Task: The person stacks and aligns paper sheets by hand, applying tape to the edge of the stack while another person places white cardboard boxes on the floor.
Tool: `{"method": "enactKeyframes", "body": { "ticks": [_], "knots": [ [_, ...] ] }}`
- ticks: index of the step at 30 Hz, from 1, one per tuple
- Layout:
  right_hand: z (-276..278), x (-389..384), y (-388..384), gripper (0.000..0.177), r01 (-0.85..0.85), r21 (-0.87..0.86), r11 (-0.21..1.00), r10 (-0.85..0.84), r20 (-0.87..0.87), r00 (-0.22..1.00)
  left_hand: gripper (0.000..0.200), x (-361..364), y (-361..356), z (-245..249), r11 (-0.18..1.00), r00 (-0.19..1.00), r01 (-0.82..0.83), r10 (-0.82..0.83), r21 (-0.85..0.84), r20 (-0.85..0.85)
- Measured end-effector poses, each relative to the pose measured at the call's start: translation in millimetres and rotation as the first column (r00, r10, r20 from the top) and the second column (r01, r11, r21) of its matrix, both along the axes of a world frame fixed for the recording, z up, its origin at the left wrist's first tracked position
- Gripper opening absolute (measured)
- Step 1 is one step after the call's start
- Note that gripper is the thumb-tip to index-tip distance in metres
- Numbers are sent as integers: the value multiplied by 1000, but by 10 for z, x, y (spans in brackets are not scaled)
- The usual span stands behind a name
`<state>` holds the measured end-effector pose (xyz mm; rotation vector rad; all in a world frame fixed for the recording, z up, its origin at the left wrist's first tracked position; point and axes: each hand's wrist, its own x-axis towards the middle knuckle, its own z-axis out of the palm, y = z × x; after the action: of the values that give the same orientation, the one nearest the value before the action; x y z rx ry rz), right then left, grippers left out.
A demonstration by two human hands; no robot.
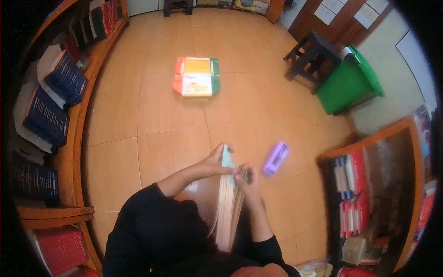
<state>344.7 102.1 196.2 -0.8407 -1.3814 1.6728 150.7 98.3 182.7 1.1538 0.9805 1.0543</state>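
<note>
The stack (227, 212) stands on edge over the floor, close before the person. Left hand (216, 162) and right hand (248, 183) each keep a clenched grip on its far end. A slack pinch could let sheets fan out and slide toward the purple tool (275, 158)

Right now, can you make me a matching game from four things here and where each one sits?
1. purple tool
2. green bin
3. flat printed carton
4. stack of sheets

A. held by left hand and right hand
B. floor, just right of the hands
C. by the wall, beside the dark stool
D. open floor, farther ahead

Pairs: 1-B, 2-C, 3-D, 4-A.
</note>
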Motion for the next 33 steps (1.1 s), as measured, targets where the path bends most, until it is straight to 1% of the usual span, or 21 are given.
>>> {"method": "enactKeyframes", "body": {
  "ticks": [4, 8, 11, 12, 14, 18, 21, 27, 30, 33],
  "knots": [
    [130, -44, -18, 33, 9, 8, 1000, -9, 21, 1000, 74, -4, -3, 0, 1000, 1000, -4, 4, 20, -6],
    [106, -39, -3, 34, 1, -5, 1000, -1, 14, 1000, 74, -8, 3, -22, 1000, 1000, -8, 8, 15, -18],
    [86, -26, -9, 35, 11, -52, 999, -12, -13, 1000, 73, -20, 6, -59, 1000, 999, -10, 11, 16, -37],
    [90, -25, -10, 35, 13, -41, 999, -13, -2, 1000, 73, -23, 4, -62, 1000, 999, -10, 11, 16, -44],
    [103, -29, -9, 35, 16, -17, 1000, -15, 21, 1000, 73, -24, -6, -34, 1000, 999, -9, 9, 6, -33],
    [108, -33, -12, 34, 15, -27, 1000, -15, 13, 1000, 75, -25, -15, 18, 1000, 1000, -2, 2, -20, -17],
    [110, -23, -13, 34, 13, -27, 1000, -12, 22, 1000, 76, -26, -12, 6, 999, 999, -18, 19, 34, -35],
    [139, -31, -22, 33, 21, -27, 999, -20, 31, 999, 74, -18, -22, 29, 1000, 1000, -9, 9, -2, 3],
    [131, -44, -30, 33, 23, -38, 999, -22, 27, 999, 74, -21, -13, -18, 1000, 999, -19, 19, -6, -27],
    [135, -52, -32, 33, 22, -51, 998, -21, 10, 1000, 74, -18, -26, 13, 1000, 1000, -24, 24, 3, 14]
  ]
}}
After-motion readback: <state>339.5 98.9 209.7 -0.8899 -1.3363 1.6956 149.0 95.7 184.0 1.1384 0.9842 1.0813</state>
